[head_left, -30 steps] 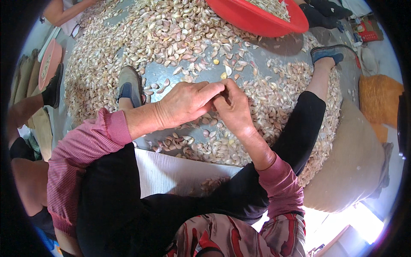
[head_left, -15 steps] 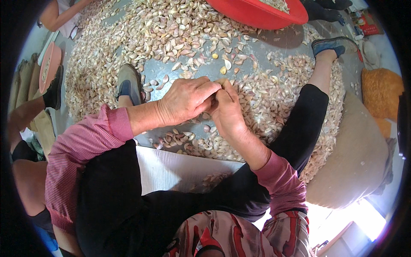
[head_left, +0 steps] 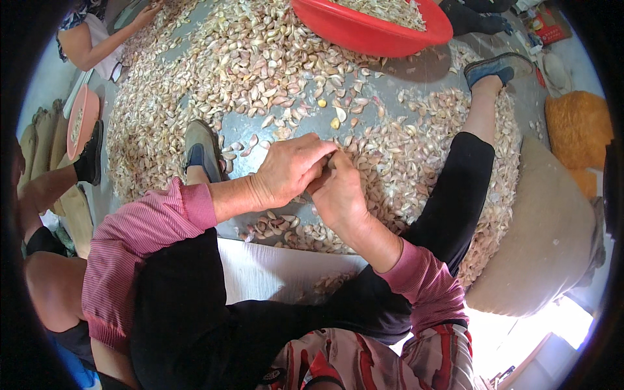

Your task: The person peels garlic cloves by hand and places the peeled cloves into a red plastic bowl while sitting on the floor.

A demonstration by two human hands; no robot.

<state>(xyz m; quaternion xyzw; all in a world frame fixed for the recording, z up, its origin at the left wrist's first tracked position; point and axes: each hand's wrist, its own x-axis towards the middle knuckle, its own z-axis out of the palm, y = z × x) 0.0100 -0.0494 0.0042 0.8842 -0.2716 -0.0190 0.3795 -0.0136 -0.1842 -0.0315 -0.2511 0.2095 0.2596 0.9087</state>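
Left hand: [head_left: 289, 170] curled, fingers bent over and meeting the right hand above the floor; it pinches a small item between the fingertips.
Right hand: [head_left: 338, 192] clenched, thumb and fingers pressed against the left fingertips, gripping the same small item.
Item held: probably a garlic clove; it is almost fully hidden by the fingers, so its kind cannot be confirmed.
Location of item: between the two sets of fingertips, above the bare grey floor [head_left: 403, 81], between the person's spread legs.
Loose cloves: [head_left: 247, 58] spread in a wide layer over the floor ahead and to both sides; a smaller patch lies just below the hands.
Peeled pieces: two yellowish cloves [head_left: 328, 112] lie on bare floor beyond the hands.
Red basin: [head_left: 364, 29] at the far edge, holding more cloves.
Sack: [head_left: 539, 247] at the person's right, beside the right leg.
Other people: an arm [head_left: 110, 42] at upper left, legs at left.
Step in hand: judged to be peeling or splitting one clove.
Next move calls for: a firm pinch and a pull apart with the fingertips, without dropping the piece.
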